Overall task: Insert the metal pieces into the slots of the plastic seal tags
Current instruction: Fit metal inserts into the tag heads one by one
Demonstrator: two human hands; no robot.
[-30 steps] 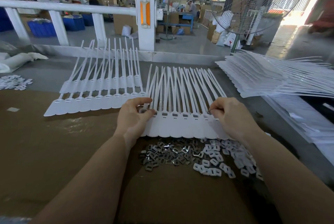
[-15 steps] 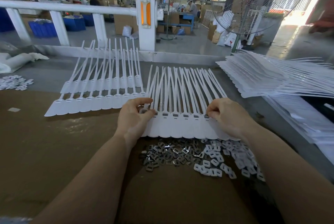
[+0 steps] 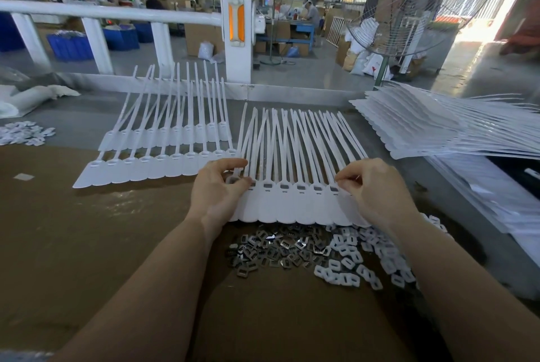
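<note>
Two hands: both work on one joined row of seal tags (image 3: 295, 204) lying on the brown cardboard (image 3: 87, 245), seen from the head camera.
Left hand (image 3: 217, 189): thumb and curled fingers pinch the leftmost end of the row at a slot, where a small grey piece shows between the fingertips; whether it is a metal piece, I cannot tell.
Right hand (image 3: 371, 186): fingers curled, thumb and forefinger pressed together at the slot near the right end of the row; anything held between them is too small to make out.
Between the two grips: six or so tag heads with dark grey fillings in their slots, their white tails (image 3: 292, 139) fanning away from the hands.
Just behind the hands, toward the person: a loose heap of metal pieces (image 3: 277, 247), dark and shiny, lying on the cardboard.
Beside that heap, under the right wrist: a scatter of small white plastic caps (image 3: 359, 259).
Left of the left hand's grip: two more tag rows (image 3: 163, 157), overlapping, flat on the table, apart from the hand.
Right of the right hand's grip, well apart: a tall stack of tag sheets (image 3: 423, 125).
Far beyond the grips: a white railing post (image 3: 236, 28) with orange panels, and a large standing fan (image 3: 409, 2).
Far left edge: a small pile of white bits (image 3: 23, 132).
</note>
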